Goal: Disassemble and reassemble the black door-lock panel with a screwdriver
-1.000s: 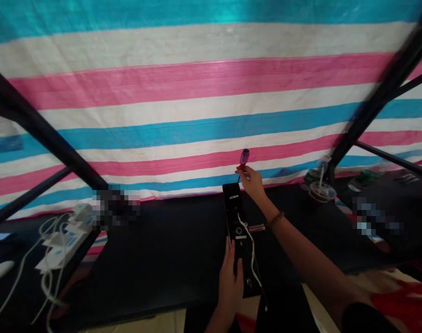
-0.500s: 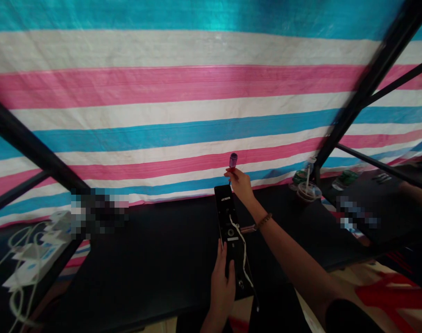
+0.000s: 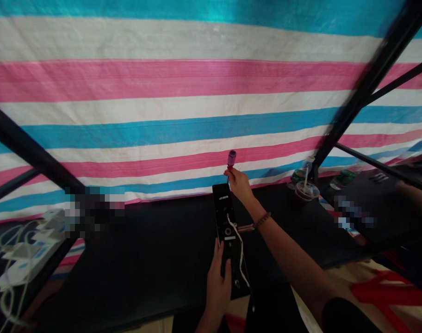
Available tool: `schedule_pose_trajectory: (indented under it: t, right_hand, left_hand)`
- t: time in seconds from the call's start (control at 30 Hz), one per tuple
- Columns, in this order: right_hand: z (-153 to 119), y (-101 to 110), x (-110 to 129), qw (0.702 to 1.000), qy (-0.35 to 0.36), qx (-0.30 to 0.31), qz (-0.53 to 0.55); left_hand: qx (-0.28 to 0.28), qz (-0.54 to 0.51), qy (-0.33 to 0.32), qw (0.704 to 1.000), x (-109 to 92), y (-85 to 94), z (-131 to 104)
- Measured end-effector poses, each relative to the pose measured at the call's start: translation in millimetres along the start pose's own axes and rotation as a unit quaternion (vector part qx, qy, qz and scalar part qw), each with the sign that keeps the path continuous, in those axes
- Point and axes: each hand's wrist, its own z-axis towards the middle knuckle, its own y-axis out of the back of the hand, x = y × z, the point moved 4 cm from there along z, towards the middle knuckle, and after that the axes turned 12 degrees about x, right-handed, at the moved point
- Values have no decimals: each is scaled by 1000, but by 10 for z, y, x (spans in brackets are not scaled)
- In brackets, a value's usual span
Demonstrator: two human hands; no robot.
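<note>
My right hand [image 3: 241, 186] pinches a screwdriver with a purple handle [image 3: 231, 157], held upright with the handle on top. Its shaft points down at the far end of a long black panel [image 3: 220, 203]; whether the tip touches is hidden by my fingers. The panel looks like a door lock's back plate, with small labels, a round fitting and screw holes. From its middle a white cable [image 3: 241, 247] runs down over the near edge. My left hand [image 3: 219, 280] grips the panel's near left side, fingers along the edge and thumb on top.
On the black table [image 3: 155, 259], a narrow pinkish item [image 3: 246, 228] lies beside the panel. A plastic cup with a straw [image 3: 306, 190] stands back right, near bottles. White boxes and cables [image 3: 27, 254] lie left. Another person's hand [image 3: 414, 194] shows far right. Black posts and striped sheeting stand behind.
The view has shifted a little, so the panel and both hands appear slightly further left. My right hand keeps the screwdriver at the panel's far end, and my left hand keeps its hold.
</note>
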Motion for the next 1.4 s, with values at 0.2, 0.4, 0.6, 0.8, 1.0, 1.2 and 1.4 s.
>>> schedule_pose_trajectory:
  t: [0.2,0.4,0.6,0.8,1.0,1.2,1.4]
  right_hand:
    - [-17,15,-6,997,-3,-65,51]
    - [-33,-1,-45,995,-1,-34,92]
    - [-43,-7,-56,994,-26,-63,87]
    - [-80,5,-110,993,-36,-68,94]
    - [-65,-26,-77,995,-13,-48,81]
    - [-71,-37,-170,995,-22,-59,77]
    - [-162,83,-178,980,-47,-90,171]
  left_hand:
    - [6,-4,-2,1000,-24,0,-3]
    - [6,1,2,1000,-9,-5,-7]
    - [5,-1,2,1000,-35,-2,-3]
    - [13,-3,3,1000,-31,-3,6]
    - [7,1,2,1000,-9,-7,4]
    - [10,4,6,1000,-37,-5,-3]
    - [6,2,0,1000,-21,-4,-9]
